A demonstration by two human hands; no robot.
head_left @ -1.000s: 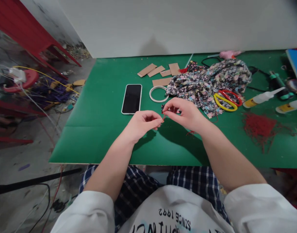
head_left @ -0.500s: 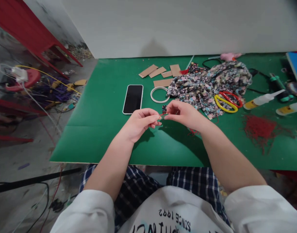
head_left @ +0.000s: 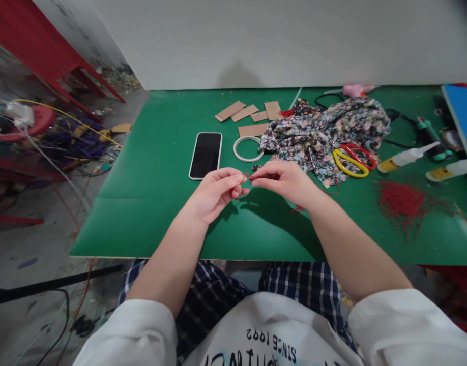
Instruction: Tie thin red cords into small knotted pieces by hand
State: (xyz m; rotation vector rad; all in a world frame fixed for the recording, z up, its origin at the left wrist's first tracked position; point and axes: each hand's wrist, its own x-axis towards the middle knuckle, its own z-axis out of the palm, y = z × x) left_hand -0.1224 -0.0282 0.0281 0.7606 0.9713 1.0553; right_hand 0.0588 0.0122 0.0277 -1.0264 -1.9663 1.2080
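Note:
A short piece of red thread (head_left: 246,176) runs between my two hands, held above the green tabletop (head_left: 142,213). My left hand (head_left: 219,192) pinches it between thumb and forefinger, and a bit of red shows below the curled fingers. From the other side, the thumb and forefinger of my right hand (head_left: 281,179) are pinched on it, the fingertips close to those of the left. Behind the hands are a white-edged phone (head_left: 205,155) and a pale ring (head_left: 247,149), perhaps a tape roll. Small red thread ends (head_left: 297,209) show beneath my right wrist.
Crumpled floral cloth (head_left: 325,129) lies behind my right hand, with yellow-and-red-handled scissors (head_left: 351,161) on it. Two glue bottles (head_left: 401,158) and a heap of red threads (head_left: 401,198) are to the right. Cardboard pieces (head_left: 230,111) lie at the back.
My right hand has moved slightly left, bringing its fingertips nearer the left hand's. More red thread now shows at the left fingers. The whole view has shifted a little.

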